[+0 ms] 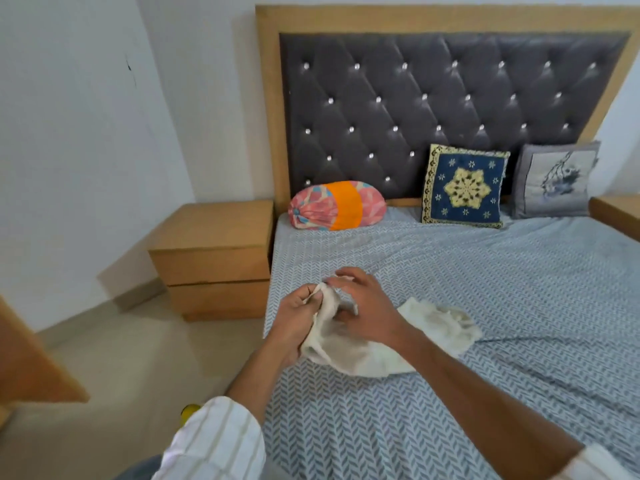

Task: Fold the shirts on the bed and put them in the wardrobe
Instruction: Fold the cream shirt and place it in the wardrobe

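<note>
Striped cream sleeves framed the bottom of the view, both forearms reaching out over the near left corner of the bed. At that corner lay a crumpled white shirt, one end lifted off the blue herringbone sheet, the rest trailing rightward on the mattress. Left hand pinched a raised fold of the fabric between thumb and fingers. Right hand lay over the cloth just beside it, fingers curled toward the same fold; whether they actually gripped it could not be told. Beyond, on the floor beside the bed's left edge, stood a wooden nightstand. Along the head edge sat a pink and orange bolster, a blue patterned cushion and a grey cushion, backed by a tufted grey headboard.
</note>
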